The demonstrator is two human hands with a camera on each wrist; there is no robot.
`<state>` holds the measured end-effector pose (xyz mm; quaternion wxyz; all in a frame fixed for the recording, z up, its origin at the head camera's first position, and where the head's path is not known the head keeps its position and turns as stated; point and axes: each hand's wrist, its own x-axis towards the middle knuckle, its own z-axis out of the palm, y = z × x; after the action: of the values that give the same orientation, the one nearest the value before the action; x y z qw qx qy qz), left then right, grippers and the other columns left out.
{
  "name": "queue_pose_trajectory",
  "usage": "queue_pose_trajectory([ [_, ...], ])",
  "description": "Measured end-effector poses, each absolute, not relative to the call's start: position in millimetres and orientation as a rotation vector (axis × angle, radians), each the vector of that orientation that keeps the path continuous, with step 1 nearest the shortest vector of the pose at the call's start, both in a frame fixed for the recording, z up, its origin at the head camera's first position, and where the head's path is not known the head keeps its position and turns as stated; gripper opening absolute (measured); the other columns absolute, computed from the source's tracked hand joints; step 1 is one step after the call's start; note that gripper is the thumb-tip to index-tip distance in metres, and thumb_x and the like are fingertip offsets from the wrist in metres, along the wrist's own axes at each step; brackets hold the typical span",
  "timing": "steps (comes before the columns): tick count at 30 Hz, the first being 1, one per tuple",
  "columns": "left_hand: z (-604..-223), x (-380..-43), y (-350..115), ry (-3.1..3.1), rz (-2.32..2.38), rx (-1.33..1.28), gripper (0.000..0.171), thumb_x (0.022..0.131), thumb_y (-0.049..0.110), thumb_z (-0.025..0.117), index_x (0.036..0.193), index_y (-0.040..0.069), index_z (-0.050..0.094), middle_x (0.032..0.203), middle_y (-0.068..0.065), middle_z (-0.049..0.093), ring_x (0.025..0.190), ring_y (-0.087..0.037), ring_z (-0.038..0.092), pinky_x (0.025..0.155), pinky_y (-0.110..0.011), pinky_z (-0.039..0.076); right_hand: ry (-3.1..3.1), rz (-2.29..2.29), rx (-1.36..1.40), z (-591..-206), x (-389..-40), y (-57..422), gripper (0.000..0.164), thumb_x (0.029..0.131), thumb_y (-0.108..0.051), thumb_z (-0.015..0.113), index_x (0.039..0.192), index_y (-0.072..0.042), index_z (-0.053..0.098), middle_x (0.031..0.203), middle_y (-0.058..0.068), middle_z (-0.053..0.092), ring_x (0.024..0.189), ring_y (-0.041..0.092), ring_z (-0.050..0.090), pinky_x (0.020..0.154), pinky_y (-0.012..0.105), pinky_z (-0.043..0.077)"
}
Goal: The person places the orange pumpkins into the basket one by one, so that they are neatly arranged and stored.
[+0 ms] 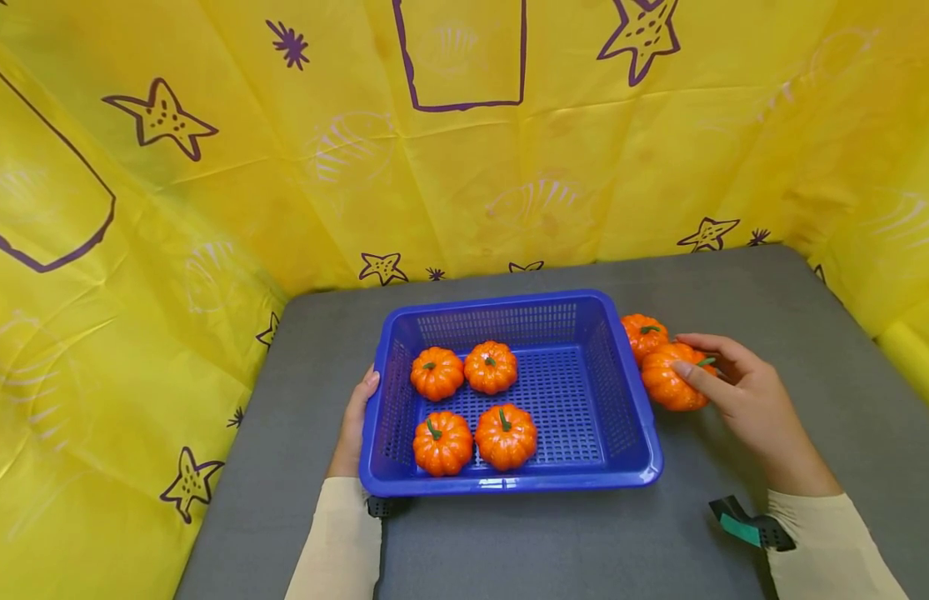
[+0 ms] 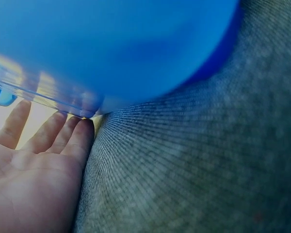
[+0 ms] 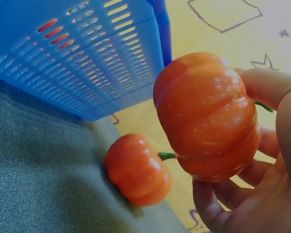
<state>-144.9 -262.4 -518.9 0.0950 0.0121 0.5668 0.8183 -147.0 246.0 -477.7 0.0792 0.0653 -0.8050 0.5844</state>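
Note:
In the head view a blue plastic basket (image 1: 524, 483) with slotted walls sits on the grey table. Several small orange toy pumpkins (image 1: 506, 442) with green stems lie inside, toward its left half. My left hand (image 1: 353, 427) is at the basket's left side; the left wrist view shows its fingers (image 2: 47, 133) extended, tips against the wall. Just outside the right wall, my right hand (image 1: 760, 408) grips an orange pumpkin (image 1: 670, 385) between thumb and fingers. The right wrist view shows this pumpkin (image 3: 206, 116) raised over the cloth. Another pumpkin (image 3: 138, 170) lies behind it, beside the basket.
Grey cloth (image 1: 734, 292) covers the table. A yellow sheet (image 1: 449, 192) printed with starfish and shells rises behind and along both sides. By the right wrist a black strap (image 1: 749, 525) with a green patch sticks out from the sleeve.

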Motion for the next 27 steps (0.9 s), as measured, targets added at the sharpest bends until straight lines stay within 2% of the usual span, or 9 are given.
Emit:
queue_pose_trajectory([
  [7,-521.9,-145.2,-263.5,1.693,2.419,0.018,0.063,0.113,0.044,0.035,0.174,0.031,0.026,0.17,-0.012,0.037,0.144,-0.033,0.047,0.114,-0.048,0.045,-2.376,1.777,0.202,-471.2,-144.2,243.7,0.041,0.103,0.0,0.072,0.144,-0.002,0.067,0.124,-0.011,0.072,0.099,0.004,0.069,0.08,0.016,0.056],
  [13,-520.2,-143.9,-262.5,1.68,2.419,0.013,0.062,0.113,0.045,0.035,0.173,0.033,0.027,0.17,-0.009,0.037,0.147,-0.035,0.045,0.115,-0.049,0.044,-2.382,1.756,0.212,-466.8,-142.5,241.9,0.041,0.103,0.001,0.071,0.144,-0.003,0.068,0.127,-0.01,0.071,0.1,0.002,0.067,0.081,0.016,0.056],
  [19,-517.3,-143.3,-261.3,1.67,2.423,0.001,0.062,0.113,0.044,0.034,0.174,0.034,0.026,0.171,-0.008,0.037,0.147,-0.034,0.043,0.116,-0.048,0.042,-2.375,1.748,0.239,-461.8,-141.8,238.7,0.04,0.104,0.0,0.071,0.144,-0.001,0.067,0.127,-0.008,0.071,0.099,0.006,0.069,0.08,0.017,0.056],
  [27,-516.4,-144.5,-261.5,1.682,2.416,0.013,0.064,0.113,0.043,0.033,0.175,0.031,0.023,0.17,-0.012,0.037,0.144,-0.035,0.046,0.114,-0.049,0.044,-2.381,1.734,0.3,-454.8,-141.2,232.5,0.04,0.104,-0.001,0.071,0.144,0.001,0.066,0.124,-0.005,0.071,0.096,0.012,0.071,0.078,0.019,0.058],
])
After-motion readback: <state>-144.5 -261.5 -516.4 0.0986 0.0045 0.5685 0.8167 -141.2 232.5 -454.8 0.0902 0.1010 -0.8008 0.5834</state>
